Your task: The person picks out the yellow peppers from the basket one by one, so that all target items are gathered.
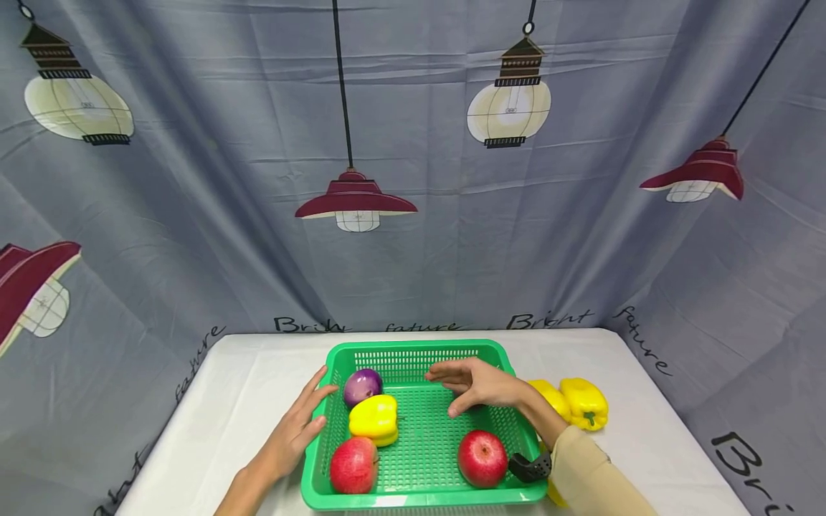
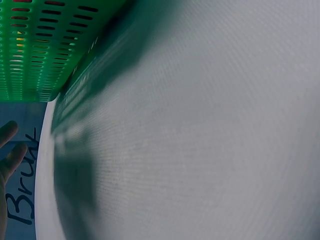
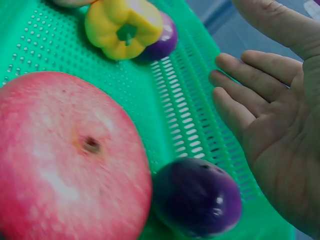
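A green plastic basket (image 1: 426,437) stands on the white table. Along its left side sit a round purple onion (image 1: 363,387), a yellow bell pepper (image 1: 374,420) and a red apple (image 1: 353,466). Another red apple (image 1: 482,459) lies at the front right. Beside that apple, the right wrist view shows a second purple onion (image 3: 197,197), mostly hidden under the hand in the head view. My right hand (image 1: 480,383) hovers over the basket's right part, fingers extended, thumb apart, holding nothing. My left hand (image 1: 290,437) is by the basket's left rim, fingers spread and nothing in them.
Outside the basket on the right lie yellow bell peppers (image 1: 584,403), some partly behind the right forearm. A black wrist device (image 1: 530,467) sits over the basket's right front corner. A grey curtain (image 1: 426,272) with printed lamps hangs behind and around the table.
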Demonstrator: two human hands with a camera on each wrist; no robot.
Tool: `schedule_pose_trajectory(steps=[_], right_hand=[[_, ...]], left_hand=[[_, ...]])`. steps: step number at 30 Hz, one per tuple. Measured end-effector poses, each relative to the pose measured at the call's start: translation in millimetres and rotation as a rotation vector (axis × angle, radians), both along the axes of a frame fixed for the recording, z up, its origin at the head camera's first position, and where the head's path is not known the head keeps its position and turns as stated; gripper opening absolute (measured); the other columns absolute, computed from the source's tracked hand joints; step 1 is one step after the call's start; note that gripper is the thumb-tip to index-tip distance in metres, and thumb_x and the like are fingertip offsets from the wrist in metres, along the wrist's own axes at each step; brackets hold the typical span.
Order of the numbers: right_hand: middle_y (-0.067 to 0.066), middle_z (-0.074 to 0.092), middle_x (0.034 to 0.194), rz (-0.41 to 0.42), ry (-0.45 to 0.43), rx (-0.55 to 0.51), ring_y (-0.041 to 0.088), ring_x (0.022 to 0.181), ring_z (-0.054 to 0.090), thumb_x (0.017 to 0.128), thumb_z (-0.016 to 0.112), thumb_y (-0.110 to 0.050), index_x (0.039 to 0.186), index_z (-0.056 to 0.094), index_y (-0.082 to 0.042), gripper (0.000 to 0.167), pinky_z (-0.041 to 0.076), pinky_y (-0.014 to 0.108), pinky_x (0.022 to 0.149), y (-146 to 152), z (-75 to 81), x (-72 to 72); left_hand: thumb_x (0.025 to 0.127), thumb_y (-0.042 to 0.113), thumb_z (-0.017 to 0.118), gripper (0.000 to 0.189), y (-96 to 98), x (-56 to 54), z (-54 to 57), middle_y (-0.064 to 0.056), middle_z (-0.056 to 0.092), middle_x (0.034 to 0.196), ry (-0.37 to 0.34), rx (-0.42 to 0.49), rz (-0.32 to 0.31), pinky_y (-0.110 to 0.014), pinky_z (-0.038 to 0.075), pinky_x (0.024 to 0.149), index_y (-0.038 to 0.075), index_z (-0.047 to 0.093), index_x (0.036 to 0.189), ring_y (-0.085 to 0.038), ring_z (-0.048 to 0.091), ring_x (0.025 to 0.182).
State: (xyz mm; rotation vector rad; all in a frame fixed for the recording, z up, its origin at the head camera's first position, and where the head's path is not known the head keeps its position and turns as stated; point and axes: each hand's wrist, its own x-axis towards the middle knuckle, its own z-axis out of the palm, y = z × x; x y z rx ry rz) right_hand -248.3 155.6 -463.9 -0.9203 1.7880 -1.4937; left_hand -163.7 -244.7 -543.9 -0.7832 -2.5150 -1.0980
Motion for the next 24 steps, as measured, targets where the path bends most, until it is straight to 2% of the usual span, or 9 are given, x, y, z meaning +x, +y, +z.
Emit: schedule_pose_trajectory(steps=[6,13,22,24], right_hand=[[0.025,0.046,0.149,0.03,-0.012,0.053,0.036,0.141,0.042,0.084,0.084,-0.013,0.15,0.038,0.008,0.083,0.032,0.049,0.114,-16.3,-9.0,-1.4],[0.022,0.049,0.148,0.07,0.024,0.113,0.033,0.138,0.046,0.083,0.084,-0.008,0.148,0.042,0.007,0.08,0.037,0.039,0.112,-35.7,-11.5,-5.7],[0.015,0.049,0.149,0.114,0.06,0.172,0.025,0.139,0.045,0.08,0.083,-0.001,0.148,0.043,0.005,0.079,0.029,0.054,0.115,-55.0,-17.1,-7.9],[0.015,0.048,0.15,0.111,0.071,0.188,0.027,0.14,0.043,0.08,0.083,0.0,0.149,0.042,0.005,0.08,0.029,0.052,0.115,-58.1,-19.6,-9.1]], left_hand=[[0.098,0.014,0.047,0.048,-0.1,-0.8,0.6,-0.009,0.022,0.166,0.003,0.008,-0.005,-0.073,0.038,0.097,0.012,0.05,0.146,-0.035,0.033,0.145],[0.098,0.014,0.047,0.048,0.7,0.6,1.2,-0.01,0.022,0.166,0.002,0.005,0.002,-0.073,0.037,0.096,0.012,0.05,0.146,-0.036,0.033,0.145],[0.099,0.014,0.048,0.047,1.7,-1.2,0.9,-0.011,0.023,0.166,0.005,0.009,-0.013,-0.074,0.036,0.097,0.011,0.05,0.146,-0.034,0.033,0.145],[0.099,0.014,0.048,0.047,1.2,-0.9,1.4,-0.01,0.022,0.166,0.004,0.009,-0.01,-0.073,0.036,0.097,0.011,0.05,0.146,-0.035,0.033,0.145]])
